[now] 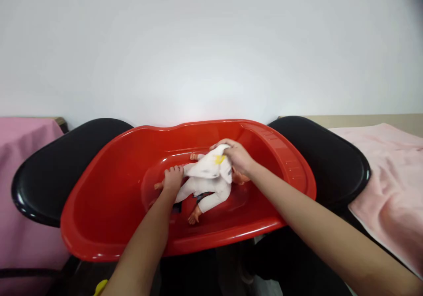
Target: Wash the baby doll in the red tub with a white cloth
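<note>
A baby doll with a white body lies on its back in a red baby bathtub. Its head is to the right and partly hidden; one hand and a foot stick out over the tub floor. My right hand is closed on a white cloth with a yellow print, lifted over the doll's chest. The cloth hangs from my fingers and covers part of the doll. Lower down, my left hand is closed around the doll's leg, close to the cloth's left end.
Black chair seats stand under and beside the tub at left and right. A pink sheet covers a surface at the left, and a light pink towel lies at the right. Behind the tub rises a white wall.
</note>
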Demonstrator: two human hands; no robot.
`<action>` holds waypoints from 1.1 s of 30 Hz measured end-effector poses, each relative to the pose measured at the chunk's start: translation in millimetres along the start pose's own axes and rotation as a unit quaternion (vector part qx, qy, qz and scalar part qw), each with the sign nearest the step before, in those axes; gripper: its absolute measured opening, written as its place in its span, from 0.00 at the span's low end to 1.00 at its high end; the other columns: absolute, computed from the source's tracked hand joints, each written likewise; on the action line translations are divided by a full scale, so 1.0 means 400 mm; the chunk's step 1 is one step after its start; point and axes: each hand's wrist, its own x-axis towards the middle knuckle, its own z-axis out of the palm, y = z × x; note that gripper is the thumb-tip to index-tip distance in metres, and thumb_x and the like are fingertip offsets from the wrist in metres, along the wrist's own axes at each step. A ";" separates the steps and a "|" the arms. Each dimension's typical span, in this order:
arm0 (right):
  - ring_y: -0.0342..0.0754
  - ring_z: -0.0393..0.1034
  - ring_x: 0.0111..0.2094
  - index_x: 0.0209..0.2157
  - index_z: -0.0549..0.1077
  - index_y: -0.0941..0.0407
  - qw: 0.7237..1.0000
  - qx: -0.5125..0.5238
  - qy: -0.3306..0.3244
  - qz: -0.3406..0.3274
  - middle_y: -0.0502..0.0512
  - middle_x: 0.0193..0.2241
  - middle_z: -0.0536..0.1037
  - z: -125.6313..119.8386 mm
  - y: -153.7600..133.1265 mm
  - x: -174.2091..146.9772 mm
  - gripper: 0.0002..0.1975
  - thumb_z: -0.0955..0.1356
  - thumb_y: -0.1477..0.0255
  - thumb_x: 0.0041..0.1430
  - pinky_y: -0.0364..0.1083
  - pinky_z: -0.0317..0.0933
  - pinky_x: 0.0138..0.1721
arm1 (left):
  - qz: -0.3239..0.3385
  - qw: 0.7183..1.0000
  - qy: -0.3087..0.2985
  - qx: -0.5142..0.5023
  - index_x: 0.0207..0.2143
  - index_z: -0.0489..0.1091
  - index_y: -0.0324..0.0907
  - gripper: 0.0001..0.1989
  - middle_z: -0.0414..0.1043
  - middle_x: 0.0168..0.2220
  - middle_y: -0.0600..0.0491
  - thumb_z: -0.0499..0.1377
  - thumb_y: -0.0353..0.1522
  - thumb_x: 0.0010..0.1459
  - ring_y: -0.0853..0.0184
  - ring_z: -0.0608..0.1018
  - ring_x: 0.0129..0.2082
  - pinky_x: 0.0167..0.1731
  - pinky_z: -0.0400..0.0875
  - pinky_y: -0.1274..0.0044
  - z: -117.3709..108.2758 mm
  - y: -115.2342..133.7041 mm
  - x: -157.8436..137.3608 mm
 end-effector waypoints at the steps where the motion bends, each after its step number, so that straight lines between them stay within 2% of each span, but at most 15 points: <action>1: 0.50 0.77 0.41 0.34 0.75 0.54 0.998 0.062 0.030 0.009 0.52 0.41 0.83 -0.052 -0.024 0.004 0.11 0.69 0.76 0.46 0.49 0.72 0.43 | -0.008 1.000 0.007 0.012 0.61 0.67 0.32 0.20 0.70 0.54 0.31 0.47 0.26 0.70 0.45 0.74 0.54 0.50 0.69 0.55 -0.001 0.000 0.005; 3: 0.51 0.77 0.41 0.35 0.75 0.54 0.987 0.128 0.093 0.012 0.54 0.43 0.83 -0.147 -0.058 0.016 0.10 0.70 0.75 0.47 0.50 0.73 0.44 | -0.018 0.999 0.014 0.032 0.61 0.66 0.33 0.21 0.71 0.54 0.32 0.46 0.26 0.69 0.46 0.74 0.53 0.49 0.68 0.58 0.003 -0.004 0.011; 5: 0.50 0.77 0.39 0.36 0.76 0.55 0.978 0.139 0.155 0.001 0.57 0.43 0.83 -0.225 -0.071 0.027 0.09 0.69 0.74 0.49 0.50 0.74 0.42 | -0.019 0.999 0.010 0.037 0.62 0.65 0.36 0.21 0.71 0.54 0.33 0.47 0.27 0.69 0.46 0.74 0.53 0.49 0.67 0.59 0.010 -0.010 0.013; 7: 0.49 0.77 0.35 0.36 0.77 0.57 0.968 0.133 0.212 -0.005 0.59 0.40 0.83 -0.277 -0.067 0.034 0.10 0.67 0.74 0.51 0.48 0.73 0.38 | -0.020 0.999 0.004 0.026 0.62 0.65 0.37 0.21 0.70 0.55 0.33 0.48 0.28 0.69 0.46 0.73 0.54 0.49 0.67 0.59 0.012 -0.012 0.014; 9: 0.48 0.76 0.32 0.36 0.78 0.59 0.959 0.134 0.249 0.003 0.59 0.37 0.82 -0.300 -0.055 0.037 0.11 0.66 0.73 0.52 0.47 0.72 0.34 | -0.024 1.000 -0.004 0.014 0.63 0.65 0.37 0.21 0.69 0.56 0.33 0.49 0.29 0.70 0.45 0.73 0.54 0.49 0.66 0.59 0.006 -0.010 0.017; 13: 0.50 0.76 0.32 0.36 0.76 0.58 0.954 0.157 0.255 0.005 0.59 0.35 0.82 -0.286 -0.038 0.044 0.10 0.66 0.72 0.52 0.49 0.73 0.35 | -0.017 1.000 0.002 0.008 0.60 0.66 0.38 0.20 0.69 0.56 0.35 0.48 0.33 0.70 0.46 0.73 0.53 0.48 0.67 0.58 -0.019 0.004 0.017; 19: 0.49 0.75 0.28 0.34 0.72 0.55 0.965 0.122 0.230 0.006 0.54 0.28 0.80 -0.245 -0.027 0.053 0.06 0.67 0.71 0.52 0.48 0.73 0.33 | 0.060 0.994 0.061 -0.060 0.53 0.71 0.42 0.16 0.74 0.54 0.42 0.49 0.33 0.68 0.54 0.74 0.53 0.51 0.68 0.64 -0.059 0.019 0.014; 22: 0.49 0.73 0.26 0.33 0.70 0.55 0.973 0.103 0.204 0.012 0.53 0.26 0.78 -0.235 -0.022 0.050 0.05 0.67 0.70 0.52 0.48 0.71 0.31 | 0.082 0.990 0.060 -0.098 0.59 0.68 0.40 0.21 0.71 0.60 0.42 0.47 0.35 0.70 0.55 0.72 0.59 0.59 0.64 0.66 -0.076 0.045 0.012; 25: 0.49 0.73 0.27 0.33 0.69 0.55 0.983 0.078 0.167 0.016 0.53 0.26 0.78 -0.228 -0.015 0.049 0.07 0.67 0.69 0.51 0.47 0.70 0.30 | 0.124 0.985 0.047 -0.108 0.67 0.62 0.35 0.27 0.64 0.67 0.41 0.45 0.38 0.72 0.54 0.66 0.66 0.67 0.55 0.66 -0.082 0.081 0.003; 27: 0.48 0.72 0.27 0.33 0.68 0.55 0.985 0.056 0.163 0.020 0.52 0.26 0.77 -0.224 -0.008 0.051 0.08 0.67 0.68 0.51 0.46 0.69 0.29 | 0.152 0.983 0.036 -0.097 0.69 0.60 0.39 0.28 0.59 0.70 0.44 0.44 0.40 0.72 0.54 0.61 0.70 0.70 0.49 0.67 -0.078 0.100 -0.003; 30: 0.47 0.71 0.26 0.34 0.67 0.54 0.987 0.033 0.153 0.019 0.50 0.25 0.75 -0.221 0.006 0.060 0.08 0.67 0.66 0.52 0.46 0.68 0.29 | 0.156 0.984 0.024 -0.079 0.70 0.58 0.47 0.28 0.56 0.72 0.50 0.43 0.40 0.71 0.56 0.56 0.73 0.71 0.45 0.67 -0.064 0.111 -0.008; 33: 0.47 0.70 0.27 0.34 0.68 0.54 0.989 0.006 0.150 0.003 0.49 0.26 0.74 -0.223 0.020 0.074 0.09 0.66 0.66 0.51 0.45 0.67 0.29 | 0.156 0.984 0.031 -0.083 0.71 0.57 0.43 0.29 0.55 0.72 0.45 0.42 0.40 0.71 0.56 0.56 0.73 0.72 0.43 0.66 -0.051 0.108 -0.007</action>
